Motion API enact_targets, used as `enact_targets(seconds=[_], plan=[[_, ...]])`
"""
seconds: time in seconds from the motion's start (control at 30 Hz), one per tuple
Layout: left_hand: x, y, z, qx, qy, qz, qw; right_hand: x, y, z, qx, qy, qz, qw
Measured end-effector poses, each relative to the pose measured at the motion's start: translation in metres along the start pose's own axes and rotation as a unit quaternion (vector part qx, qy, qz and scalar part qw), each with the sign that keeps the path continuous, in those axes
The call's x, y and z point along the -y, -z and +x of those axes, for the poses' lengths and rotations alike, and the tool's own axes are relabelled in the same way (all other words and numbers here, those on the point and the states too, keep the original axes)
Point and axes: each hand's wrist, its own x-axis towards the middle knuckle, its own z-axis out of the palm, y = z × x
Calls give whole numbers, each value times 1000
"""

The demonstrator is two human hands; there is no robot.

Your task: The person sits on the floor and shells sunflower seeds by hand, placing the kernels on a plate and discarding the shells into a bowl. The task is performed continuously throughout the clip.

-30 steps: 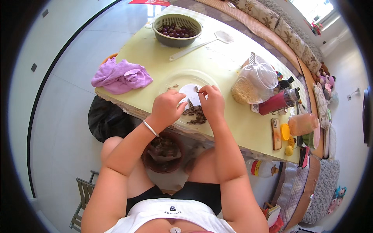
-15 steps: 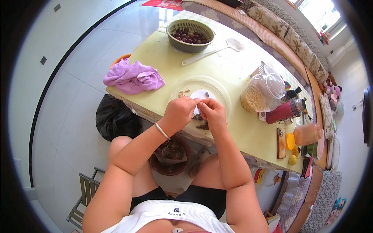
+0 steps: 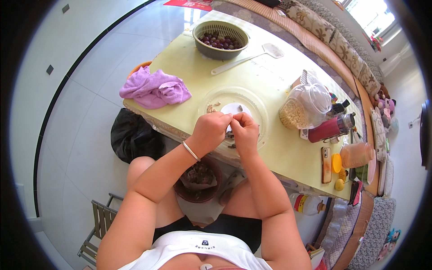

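Over the near edge of the table, my left hand (image 3: 210,129) and my right hand (image 3: 245,133) meet with their fingertips pinched together. Whatever they hold is too small and hidden to make out. A clear round plate (image 3: 263,108) lies beneath and just beyond them. Small pale pieces (image 3: 211,108) sit on its left side, near a white round patch (image 3: 231,108) with a small dark bit on it. Several small dark pieces (image 3: 230,134) show between my wrists, partly covered. Between my knees stands a reddish-brown bucket (image 3: 215,191) with dark scraps and paper inside.
A green basket of dark round fruit (image 3: 220,42) stands at the far side, beside a white spatula (image 3: 243,62). A purple cloth (image 3: 155,89) lies left. To the right are a clear plastic jar (image 3: 294,112), a dark red bottle (image 3: 325,129) and a phone (image 3: 326,165).
My hands stay pinched together and have shifted only slightly. The right hand has turned a little inward and now covers more of the dark pieces.
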Motion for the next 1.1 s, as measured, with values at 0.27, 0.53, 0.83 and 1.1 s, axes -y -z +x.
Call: enact_targets(seconds=[0.27,0.53,0.83,1.1], plan=[[-2,5,1,0,27,-25,999,0,2,6,35,-81,84,993],[5,18,9,69,347,-465,812,0,13,12,100,-126,209,964],[10,10,12,73,336,-445,827,0,10,8,77,-153,216,961],[4,8,12,50,279,-306,909,-3,9,10,67,-154,195,966]])
